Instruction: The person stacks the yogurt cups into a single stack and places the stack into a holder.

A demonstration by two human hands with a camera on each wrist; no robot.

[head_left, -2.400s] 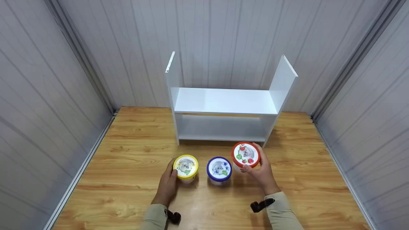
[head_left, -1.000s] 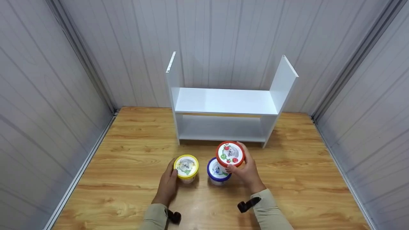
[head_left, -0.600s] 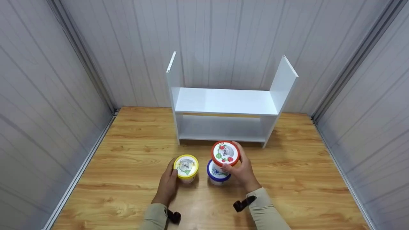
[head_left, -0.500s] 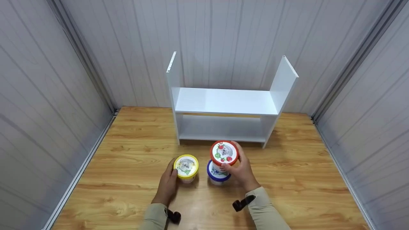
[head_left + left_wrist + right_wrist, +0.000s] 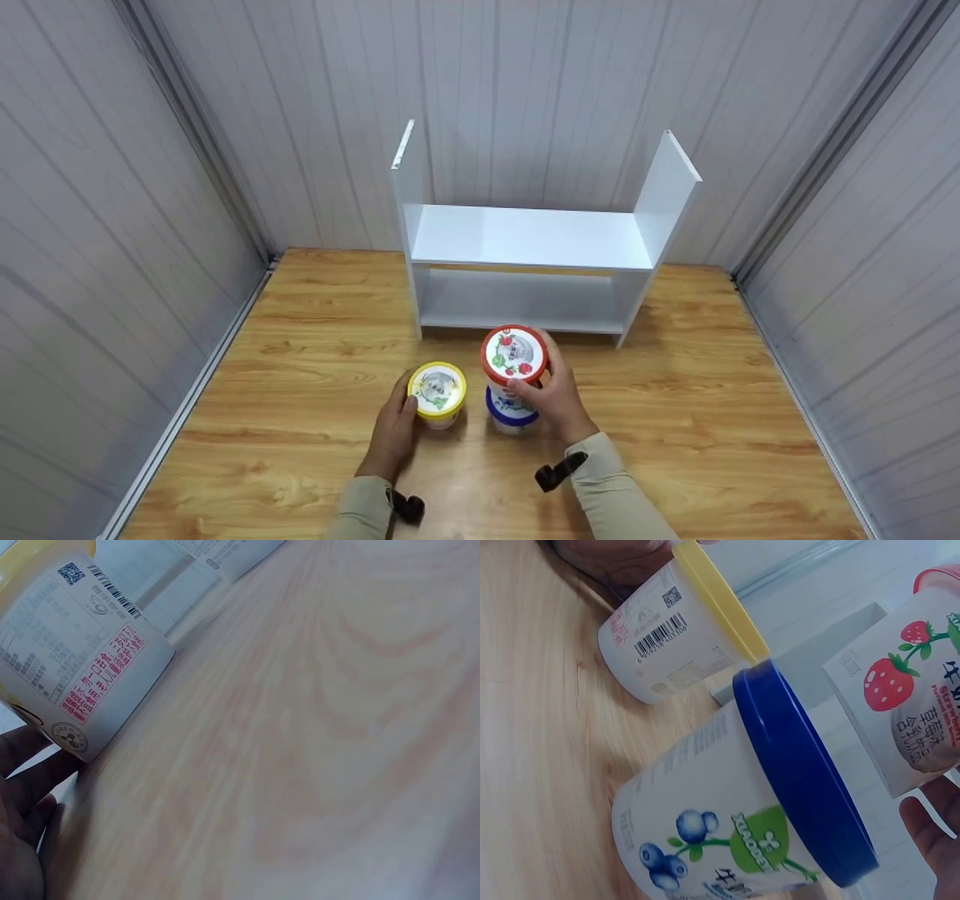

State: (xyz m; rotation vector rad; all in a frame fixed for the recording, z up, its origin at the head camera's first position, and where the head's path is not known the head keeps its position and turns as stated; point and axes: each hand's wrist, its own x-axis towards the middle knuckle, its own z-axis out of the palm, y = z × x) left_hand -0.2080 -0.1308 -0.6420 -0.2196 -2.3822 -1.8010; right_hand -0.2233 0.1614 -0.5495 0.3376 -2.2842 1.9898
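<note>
My left hand (image 5: 391, 436) holds a white tub with a yellow lid (image 5: 436, 390), thumb and fingers around its left side; it stands upright on the wooden table. In my right hand (image 5: 562, 403) is a strawberry milk-drink tub with a red lid (image 5: 514, 354), gripped between thumb and fingers and raised off the table. Below it stands a blue-lidded tub (image 5: 511, 421) with blueberries printed on its side, partly covered by the red one in the head view. The right wrist view shows a gap between the strawberry tub (image 5: 900, 712) and the blue lid (image 5: 802, 772).
Behind the tubs stands a white two-level shelf (image 5: 529, 236) with tall side panels. Its front edge is close to the red-lidded tub. Grey panel walls (image 5: 525, 97) enclose the wooden table (image 5: 300, 360) at the back and both sides.
My right hand has carried the red-lidded tub leftward, from right of the blue-lidded tub to above it. The left hand and the yellow-lidded tub have stayed in place.
</note>
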